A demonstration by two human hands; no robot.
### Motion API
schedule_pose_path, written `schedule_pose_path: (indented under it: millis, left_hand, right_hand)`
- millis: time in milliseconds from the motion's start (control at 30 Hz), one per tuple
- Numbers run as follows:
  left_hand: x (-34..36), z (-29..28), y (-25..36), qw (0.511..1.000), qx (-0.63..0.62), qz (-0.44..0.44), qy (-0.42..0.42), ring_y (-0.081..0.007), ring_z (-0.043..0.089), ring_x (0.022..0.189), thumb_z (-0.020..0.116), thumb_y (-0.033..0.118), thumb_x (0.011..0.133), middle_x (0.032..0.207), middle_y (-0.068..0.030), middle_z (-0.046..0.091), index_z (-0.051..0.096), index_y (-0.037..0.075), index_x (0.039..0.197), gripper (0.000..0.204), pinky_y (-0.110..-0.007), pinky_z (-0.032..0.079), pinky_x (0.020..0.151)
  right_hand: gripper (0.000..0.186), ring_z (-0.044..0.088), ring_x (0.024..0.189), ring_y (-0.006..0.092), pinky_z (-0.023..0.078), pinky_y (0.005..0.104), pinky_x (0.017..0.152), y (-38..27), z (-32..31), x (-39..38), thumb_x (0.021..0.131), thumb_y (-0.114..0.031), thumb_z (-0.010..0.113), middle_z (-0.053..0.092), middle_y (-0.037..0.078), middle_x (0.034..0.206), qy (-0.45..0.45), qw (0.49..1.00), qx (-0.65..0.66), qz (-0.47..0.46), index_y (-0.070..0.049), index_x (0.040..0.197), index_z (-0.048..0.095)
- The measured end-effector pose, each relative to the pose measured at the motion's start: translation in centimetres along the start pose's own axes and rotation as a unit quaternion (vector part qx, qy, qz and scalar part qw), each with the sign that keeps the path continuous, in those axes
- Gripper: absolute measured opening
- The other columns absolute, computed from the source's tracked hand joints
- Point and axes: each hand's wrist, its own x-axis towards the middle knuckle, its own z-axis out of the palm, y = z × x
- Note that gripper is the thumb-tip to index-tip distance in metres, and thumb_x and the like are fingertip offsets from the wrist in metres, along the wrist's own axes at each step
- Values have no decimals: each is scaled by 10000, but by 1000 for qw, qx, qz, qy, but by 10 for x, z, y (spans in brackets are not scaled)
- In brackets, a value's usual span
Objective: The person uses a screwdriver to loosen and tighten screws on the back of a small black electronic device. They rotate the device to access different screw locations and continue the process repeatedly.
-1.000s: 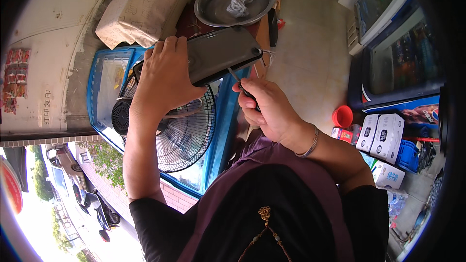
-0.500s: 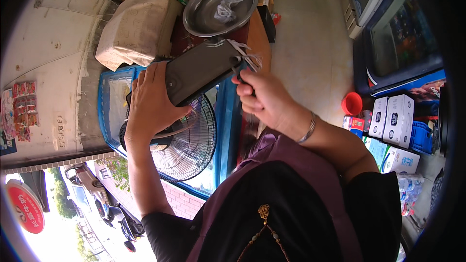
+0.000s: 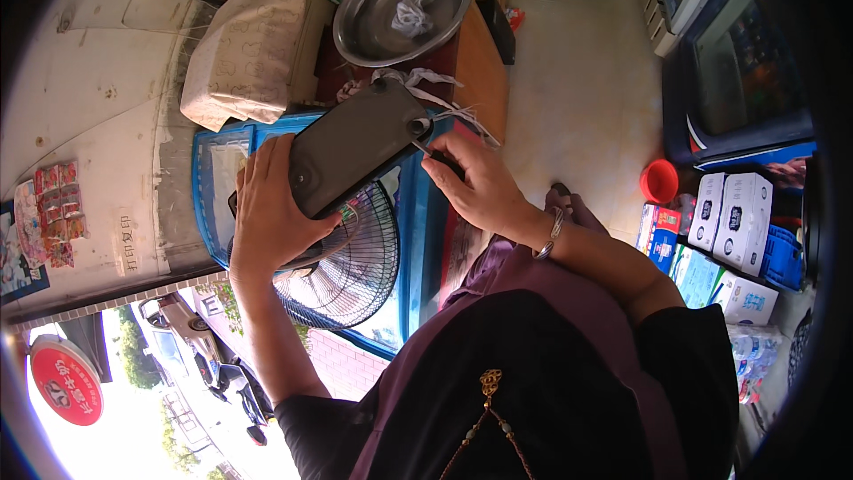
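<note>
A dark grey, flat, rounded plastic housing [image 3: 360,147], with a round recess near each end, is held tilted above a fan [image 3: 351,271] with a black wire grille. My left hand [image 3: 275,204] wraps round its left end, thumb on the near edge and fingers over the far side. My right hand [image 3: 475,182] is closed on what looks like a screwdriver [image 3: 421,148]. Its thin metal shaft points at the recess in the housing's right end; my fingers cover most of the dark handle. Whether the tip sits on a screw is too small to tell.
Behind the housing, a metal basin [image 3: 364,31] with a crumpled clear bag stands on a wooden table [image 3: 482,80]. Left of it lies a cloth-covered box [image 3: 258,49]. A blue-framed case [image 3: 416,240] is under the fan. White cartons [image 3: 742,218] and a red tub [image 3: 658,181] stand right.
My right hand has turned at the wrist from a fist to a flatter grip, showing the tool's shaft. The housing has shifted slightly left and down. A foot now shows beyond my right forearm.
</note>
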Motion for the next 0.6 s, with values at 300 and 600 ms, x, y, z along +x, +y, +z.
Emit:
schedule_pose_path:
  millis: [300, 600]
  left_hand:
    - [0, -1, -3, 1000, -12, -16, -6, -368, 463, 1297, 935, 193, 469, 1381, -172, 503, 427, 81, 1424, 1088, -475, 330, 1124]
    - [-2, -1, -4, 1000, -19, 8, 12, -377, 468, 1284, 928, 168, 461, 1360, -175, 514, 445, 63, 1403, 1064, -486, 347, 1107]
  right_hand:
    - [411, 643, 561, 298, 483, 396, 480, 4, -1, 2, 961, -259, 642, 677, 130, 800, 46, 988, -139, -51, -33, 1270, 494]
    - [596, 618, 516, 258, 465, 369, 462, 27, -10, 17, 948, -261, 658, 663, 127, 754, 29, 964, -172, -199, -10, 1435, 422]
